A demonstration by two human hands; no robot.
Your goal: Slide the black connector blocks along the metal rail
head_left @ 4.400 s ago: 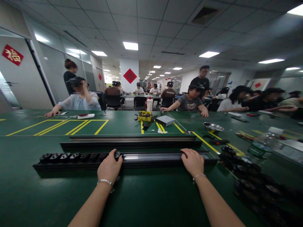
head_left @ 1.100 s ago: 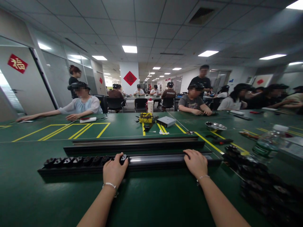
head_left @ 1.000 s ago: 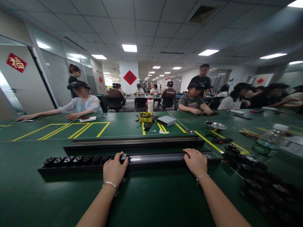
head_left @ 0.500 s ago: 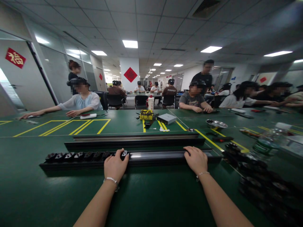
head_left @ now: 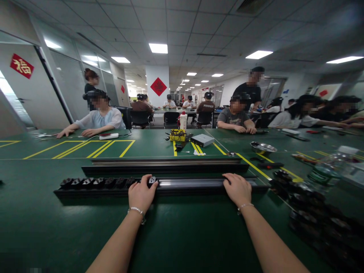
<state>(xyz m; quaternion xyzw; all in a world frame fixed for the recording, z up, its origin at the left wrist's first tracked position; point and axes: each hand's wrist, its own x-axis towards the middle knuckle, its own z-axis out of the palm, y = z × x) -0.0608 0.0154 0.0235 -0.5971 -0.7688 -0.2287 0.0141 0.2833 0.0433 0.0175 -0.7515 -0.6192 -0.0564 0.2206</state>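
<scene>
A long black rail (head_left: 190, 193) with a shiny inner strip lies crosswise on the table before me. Several small black blocks (head_left: 109, 182), some with silvery tops, sit in a row in its left half. My left hand (head_left: 141, 195) is closed around the row's rightmost block (head_left: 152, 180), thumb and index finger on either side of it. Farther right, my right hand (head_left: 238, 189) grips the rail with curled fingers, partly hiding that end. Behind it, parallel and apart, lies a second black rail (head_left: 170, 168).
On the green table's right lie a heap of black blocks (head_left: 321, 212), a plastic bottle (head_left: 327, 167) and a metal bowl (head_left: 263, 147). Ahead stand a grey box (head_left: 202, 140), a yellow item with cables (head_left: 178, 135) and a white bottle (head_left: 183, 120). Co-workers sit across the table.
The view has shifted slightly, while both my hands keep about the same places on the rail. Across the table at left, a co-worker's outstretched hand has drawn inward.
</scene>
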